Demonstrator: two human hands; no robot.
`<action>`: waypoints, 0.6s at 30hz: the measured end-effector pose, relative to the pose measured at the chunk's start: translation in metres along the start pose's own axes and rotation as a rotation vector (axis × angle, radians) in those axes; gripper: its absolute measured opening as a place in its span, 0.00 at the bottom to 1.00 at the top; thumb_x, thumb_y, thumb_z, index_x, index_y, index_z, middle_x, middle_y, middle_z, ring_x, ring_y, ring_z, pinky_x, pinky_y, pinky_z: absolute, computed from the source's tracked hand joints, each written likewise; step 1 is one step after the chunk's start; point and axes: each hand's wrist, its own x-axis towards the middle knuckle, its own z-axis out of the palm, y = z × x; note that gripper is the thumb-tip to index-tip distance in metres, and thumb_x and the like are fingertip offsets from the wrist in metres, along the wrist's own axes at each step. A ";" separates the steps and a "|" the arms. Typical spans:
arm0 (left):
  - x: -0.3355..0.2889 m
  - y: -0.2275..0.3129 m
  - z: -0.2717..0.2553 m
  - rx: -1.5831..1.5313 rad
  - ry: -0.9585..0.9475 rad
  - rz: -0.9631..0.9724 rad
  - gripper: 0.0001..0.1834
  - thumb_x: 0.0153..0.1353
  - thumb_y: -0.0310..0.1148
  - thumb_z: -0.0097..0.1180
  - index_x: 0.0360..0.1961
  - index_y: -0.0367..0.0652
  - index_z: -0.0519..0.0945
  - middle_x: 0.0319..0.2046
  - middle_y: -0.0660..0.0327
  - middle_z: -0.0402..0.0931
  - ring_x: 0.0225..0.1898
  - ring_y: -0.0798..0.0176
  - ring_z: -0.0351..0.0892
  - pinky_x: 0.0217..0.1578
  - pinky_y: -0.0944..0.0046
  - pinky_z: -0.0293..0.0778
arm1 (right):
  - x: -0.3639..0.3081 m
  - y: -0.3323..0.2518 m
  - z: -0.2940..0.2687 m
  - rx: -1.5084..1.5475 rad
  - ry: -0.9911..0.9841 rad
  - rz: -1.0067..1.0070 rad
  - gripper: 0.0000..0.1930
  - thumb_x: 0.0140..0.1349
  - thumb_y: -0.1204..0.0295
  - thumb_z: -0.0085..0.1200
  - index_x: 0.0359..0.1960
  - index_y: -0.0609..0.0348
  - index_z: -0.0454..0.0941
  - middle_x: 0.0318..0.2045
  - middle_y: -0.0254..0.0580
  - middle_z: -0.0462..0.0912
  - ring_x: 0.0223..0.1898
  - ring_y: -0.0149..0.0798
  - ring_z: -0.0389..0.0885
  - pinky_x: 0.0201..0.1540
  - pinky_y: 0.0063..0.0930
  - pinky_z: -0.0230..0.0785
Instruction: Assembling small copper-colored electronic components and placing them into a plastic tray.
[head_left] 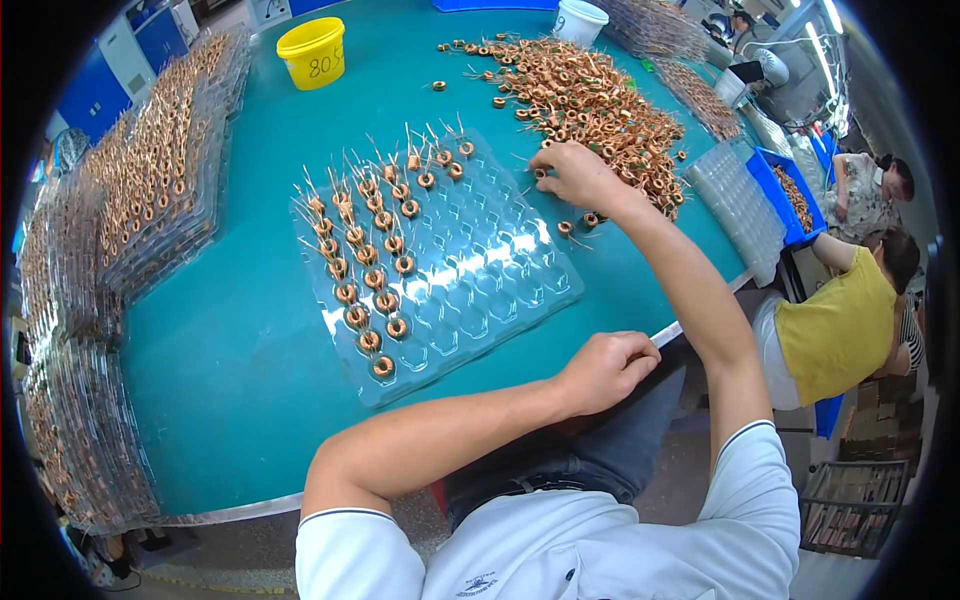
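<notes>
My right hand [580, 178] is at the near left side of a heap of copper-wound ring coils [600, 110]. Its thumb and fingers pinch one coil [541, 173], partly covered by the fingertips. A clear plastic tray [470, 300] with moulded pockets lies to the left of that hand. Upright coils [370, 280] with wire leads fill its left columns, and a few more sit along its far edge. My left hand [605, 373] is loosely closed at the table's front edge, below the tray's right corner, with nothing visible in it.
Stacked trays full of coils [160, 150] line the table's left side. A yellow bucket [312, 55] and a white bucket [580, 20] stand at the back. Stacked clear trays [738, 210] and a blue bin of coils [785, 195] are at the right, near a person in a yellow top [840, 315].
</notes>
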 end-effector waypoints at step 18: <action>0.023 0.013 0.000 0.610 0.449 0.405 0.23 0.52 0.23 0.65 0.51 0.47 0.78 0.49 0.53 0.71 0.47 0.48 0.70 0.44 0.56 0.69 | -0.233 -0.023 -0.044 0.718 0.138 0.241 0.06 0.64 0.78 0.54 0.41 0.65 0.78 0.35 0.35 0.74 0.33 0.25 0.77 0.35 0.19 0.74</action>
